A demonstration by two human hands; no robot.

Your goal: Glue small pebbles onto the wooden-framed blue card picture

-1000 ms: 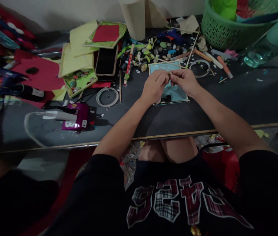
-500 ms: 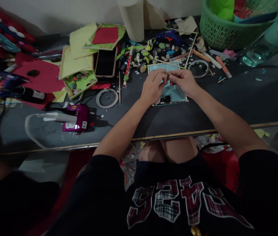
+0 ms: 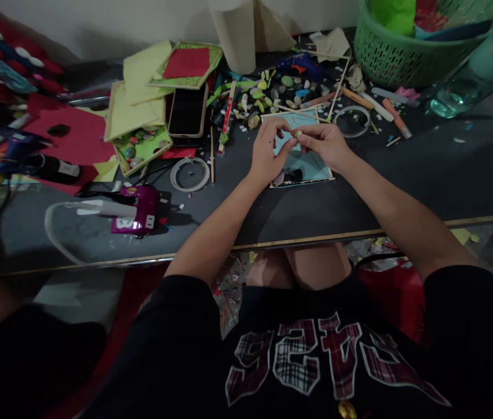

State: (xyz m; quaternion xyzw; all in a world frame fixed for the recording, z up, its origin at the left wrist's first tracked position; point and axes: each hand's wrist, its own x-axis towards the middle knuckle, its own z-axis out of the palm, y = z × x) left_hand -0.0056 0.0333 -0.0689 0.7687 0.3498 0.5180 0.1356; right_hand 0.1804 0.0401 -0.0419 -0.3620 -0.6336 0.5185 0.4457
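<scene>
Pinching a small, pale, rounded piece (image 3: pixel 298 134) between thumb and fingertips, the right hand (image 3: pixel 322 144) is drawn together at its tips; the left hand (image 3: pixel 269 150) is loosely spread, thumb parted from its curled fingers and right beside the piece, though whether it touches cannot be told. The piece is thus at the right hand's fingertips, above a light-blue panel (image 3: pixel 314 166) edged with thin sticks, with dark lumps (image 3: pixel 296 175) on its near part. Beyond, smooth pebbles (image 3: pixel 287 81) lie heaped on the dark, flat counter (image 3: pixel 438 180). Farther right, a green basket (image 3: pixel 397 61) with slotted walls holds bright green and red material, near a translucent teal bottle (image 3: pixel 456 103). Off left, a shallow, stick-rimmed green tray (image 3: pixel 155 143) holds coloured pebbles, near a glossy purple device (image 3: pixel 144 203).
</scene>
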